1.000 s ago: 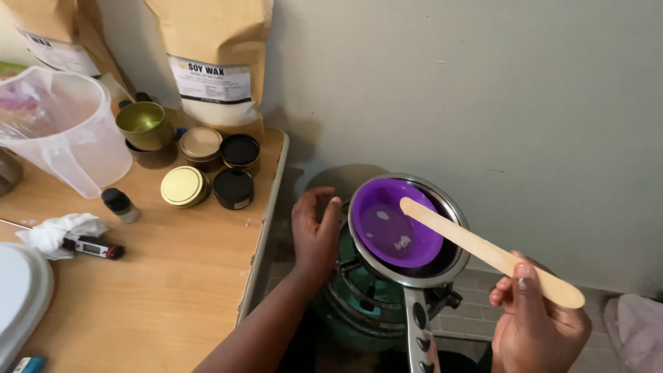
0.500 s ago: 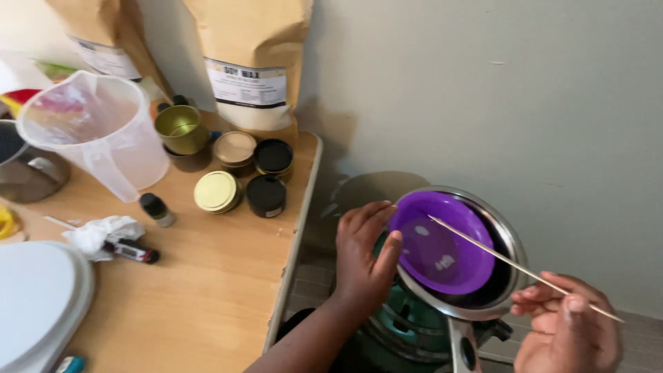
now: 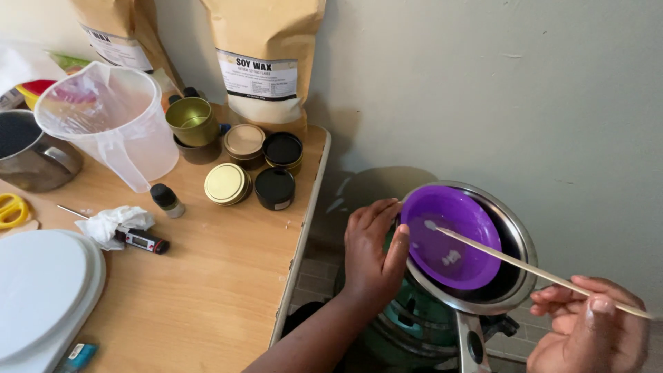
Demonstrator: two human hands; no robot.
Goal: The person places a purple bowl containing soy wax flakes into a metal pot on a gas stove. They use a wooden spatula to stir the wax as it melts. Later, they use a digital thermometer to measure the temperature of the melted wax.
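Observation:
A purple bowl sits tilted inside a steel pan on a green burner at the lower right. My left hand grips the bowl's left rim, thumb on the edge. My right hand at the bottom right corner holds a flat wooden stick, seen edge-on. The stick's far tip rests inside the bowl near small white bits.
The wooden table on the left holds a clear plastic jug, several small tins, two brown paper bags, a digital thermometer on a tissue, a small dark bottle, a white lid, a metal pot and yellow scissors.
The view shifted, so everything sits further right and lower in frame. The stick turned from flat side up to edge-on. My left hand closed onto the bowl's rim.

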